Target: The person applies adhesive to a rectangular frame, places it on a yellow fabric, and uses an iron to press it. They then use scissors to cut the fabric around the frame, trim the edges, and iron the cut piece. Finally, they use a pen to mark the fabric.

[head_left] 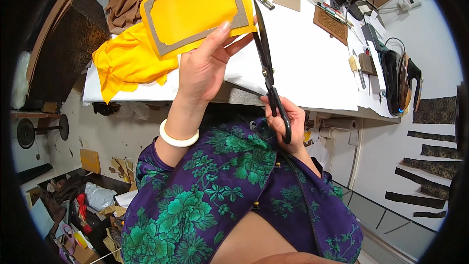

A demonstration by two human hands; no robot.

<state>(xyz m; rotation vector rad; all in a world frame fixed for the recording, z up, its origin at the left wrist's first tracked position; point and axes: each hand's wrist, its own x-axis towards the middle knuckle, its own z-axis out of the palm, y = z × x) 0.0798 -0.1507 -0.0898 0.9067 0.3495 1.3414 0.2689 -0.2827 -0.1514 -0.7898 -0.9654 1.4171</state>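
Observation:
My left hand [202,73], a pale bangle on its wrist, grips the lower right part of a yellow fabric panel [195,7]. Stuck or laid on the panel is a grey-brown frame-shaped piece [163,48] with notched corners; the yellow shows through its middle and around its outside. My right hand [288,122] is closed around the handles of large black scissors [267,71]. Their long blades point away from me, along the panel's right edge. At the panel's lower right corner the blades meet or overlap the cloth; whether they are cutting I cannot tell.
Crumpled yellow cloth [132,61] and brown cloth [132,2] lie left on the white table [303,68]. A box cutter [264,1] is beyond the scissors. An iron [408,83], a carved brown plate [331,23], pens and cables crowd the right. Patterned strips [430,166] hang on the wall.

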